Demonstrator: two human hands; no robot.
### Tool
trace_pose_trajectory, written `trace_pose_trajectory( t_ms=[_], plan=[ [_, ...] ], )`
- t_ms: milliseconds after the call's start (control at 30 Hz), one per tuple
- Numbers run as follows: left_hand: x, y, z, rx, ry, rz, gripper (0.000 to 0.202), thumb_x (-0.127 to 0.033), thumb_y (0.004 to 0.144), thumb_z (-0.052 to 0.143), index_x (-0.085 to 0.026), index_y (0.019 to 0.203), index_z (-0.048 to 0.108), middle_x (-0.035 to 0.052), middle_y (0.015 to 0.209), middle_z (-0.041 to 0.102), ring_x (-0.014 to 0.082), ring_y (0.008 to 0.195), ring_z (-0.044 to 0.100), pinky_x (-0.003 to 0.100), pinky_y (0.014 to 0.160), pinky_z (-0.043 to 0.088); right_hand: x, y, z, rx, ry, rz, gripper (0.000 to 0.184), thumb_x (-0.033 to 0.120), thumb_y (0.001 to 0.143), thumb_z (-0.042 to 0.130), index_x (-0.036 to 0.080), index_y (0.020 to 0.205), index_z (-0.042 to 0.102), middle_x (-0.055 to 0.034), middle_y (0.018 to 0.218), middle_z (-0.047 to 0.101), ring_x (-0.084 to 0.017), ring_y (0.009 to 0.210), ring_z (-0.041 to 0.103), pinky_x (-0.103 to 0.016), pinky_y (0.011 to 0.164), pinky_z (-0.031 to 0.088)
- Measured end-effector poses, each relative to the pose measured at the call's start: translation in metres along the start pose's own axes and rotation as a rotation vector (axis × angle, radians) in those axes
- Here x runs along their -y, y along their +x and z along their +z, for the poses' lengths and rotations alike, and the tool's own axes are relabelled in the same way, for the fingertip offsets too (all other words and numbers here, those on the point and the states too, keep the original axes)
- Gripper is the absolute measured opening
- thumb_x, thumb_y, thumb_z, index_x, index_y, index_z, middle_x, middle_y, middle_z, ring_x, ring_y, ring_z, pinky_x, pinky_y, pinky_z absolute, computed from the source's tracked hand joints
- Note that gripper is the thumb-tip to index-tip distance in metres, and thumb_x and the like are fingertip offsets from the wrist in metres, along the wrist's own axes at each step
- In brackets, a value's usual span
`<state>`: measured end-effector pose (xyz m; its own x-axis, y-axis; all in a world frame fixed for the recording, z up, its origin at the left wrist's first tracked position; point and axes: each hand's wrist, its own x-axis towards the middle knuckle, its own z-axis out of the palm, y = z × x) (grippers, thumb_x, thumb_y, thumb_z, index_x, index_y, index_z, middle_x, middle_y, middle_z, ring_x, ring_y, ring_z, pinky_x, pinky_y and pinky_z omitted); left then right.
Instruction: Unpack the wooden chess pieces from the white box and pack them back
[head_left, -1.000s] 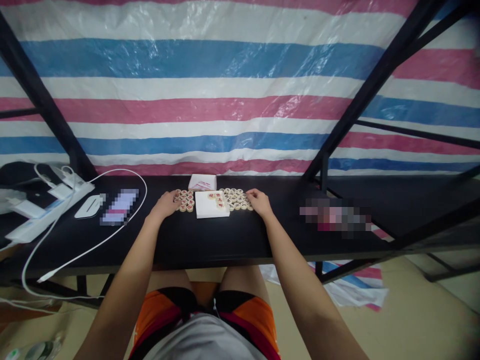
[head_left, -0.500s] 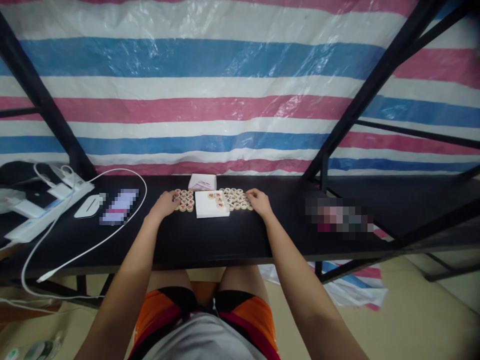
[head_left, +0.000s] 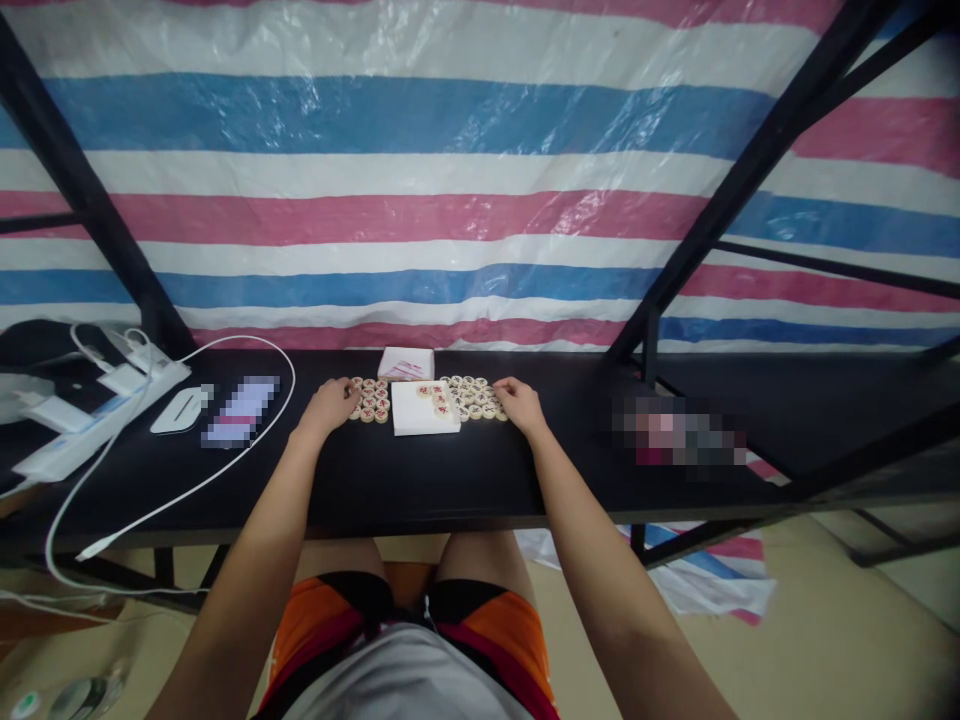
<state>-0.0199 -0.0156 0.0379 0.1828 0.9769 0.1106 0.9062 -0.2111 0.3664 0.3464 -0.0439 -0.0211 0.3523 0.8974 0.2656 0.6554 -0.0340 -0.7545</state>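
Observation:
Red-marked Chinese chess pieces (head_left: 369, 401) stand in close rows on the black tabletop. At their left edge, my left hand (head_left: 335, 403) is closed, with thumb and fingertips on an outermost piece. Black-marked Chinese chess pieces (head_left: 472, 397) are grouped to the right. My right hand (head_left: 520, 405) is closed at their right edge, fingertips pinching an end piece. Between the groups lies a flat white square box (head_left: 412, 410), bearing several red-marked pieces along its upper and right sides. My fingers partly hide the pieces they touch.
Behind the pieces sits a small white box (head_left: 406, 364). To the left are a blurred-out phone (head_left: 241, 412), a white oval device (head_left: 178, 411), a power strip (head_left: 105, 415) and a looping white cable (head_left: 176, 500). Black frame bars (head_left: 679, 240) slant beside the striped sheet (head_left: 420, 220).
The view has shifted very slightly. Both hands keep their places at the outer edges of the pieces, and the pieces show no clear movement.

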Motion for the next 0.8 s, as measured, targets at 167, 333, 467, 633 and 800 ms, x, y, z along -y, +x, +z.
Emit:
trace_pose_trajectory(
  t_ms=[167,333,467,633,800],
  plan=[
    [-0.002,-0.003,0.003,0.047,-0.011,0.276,0.067,-0.058,0.069,0.067,-0.025,0.127,0.057,0.0105,0.126,0.053,0.0302,0.122,0.046,0.04,0.104,0.036,-0.001,0.0,0.0,-0.006,0.004,-0.006,0.024,0.032,0.075,0.048,0.02,0.084,0.068,-0.0031,0.08,0.07,-0.017,0.074,0.062,-0.028,0.074,0.046],
    [0.001,-0.001,0.013,0.14,-0.022,0.255,0.094,-0.051,0.059,0.078,-0.026,0.141,0.041,0.0136,0.152,0.027,0.0347,0.142,0.018,0.044,0.113,0.023,0.001,-0.001,-0.001,-0.007,0.007,-0.006,0.024,0.032,0.075,0.049,0.02,0.084,0.068,-0.0033,0.08,0.07,-0.017,0.072,0.062,-0.028,0.074,0.045],
    [0.004,0.002,0.015,0.119,-0.025,0.254,0.089,-0.049,0.064,0.075,-0.025,0.142,0.039,0.014,0.154,0.024,0.0353,0.143,0.015,0.045,0.114,0.021,0.003,-0.002,-0.001,-0.001,0.027,0.003,0.025,0.032,0.074,0.049,0.019,0.085,0.068,-0.0028,0.078,0.07,-0.016,0.071,0.061,-0.028,0.073,0.045],
    [-0.018,-0.006,0.013,0.053,-0.002,0.465,0.06,-0.04,0.072,0.068,-0.022,0.128,0.056,0.0108,0.146,0.04,0.0344,0.138,0.028,0.046,0.111,0.027,0.002,-0.001,0.0,-0.005,0.023,-0.002,0.025,0.031,0.074,0.049,0.019,0.084,0.068,-0.0029,0.079,0.07,-0.016,0.072,0.061,-0.028,0.074,0.046],
    [-0.06,-0.028,0.023,0.0,0.035,0.779,0.027,-0.035,0.085,0.053,-0.02,0.101,0.068,0.0094,0.12,0.059,0.0267,0.117,0.049,0.043,0.104,0.034,-0.002,0.001,0.001,-0.008,0.012,-0.007,0.024,0.032,0.074,0.049,0.02,0.084,0.068,-0.0029,0.078,0.07,-0.017,0.074,0.062,-0.029,0.075,0.046]
  ],
)
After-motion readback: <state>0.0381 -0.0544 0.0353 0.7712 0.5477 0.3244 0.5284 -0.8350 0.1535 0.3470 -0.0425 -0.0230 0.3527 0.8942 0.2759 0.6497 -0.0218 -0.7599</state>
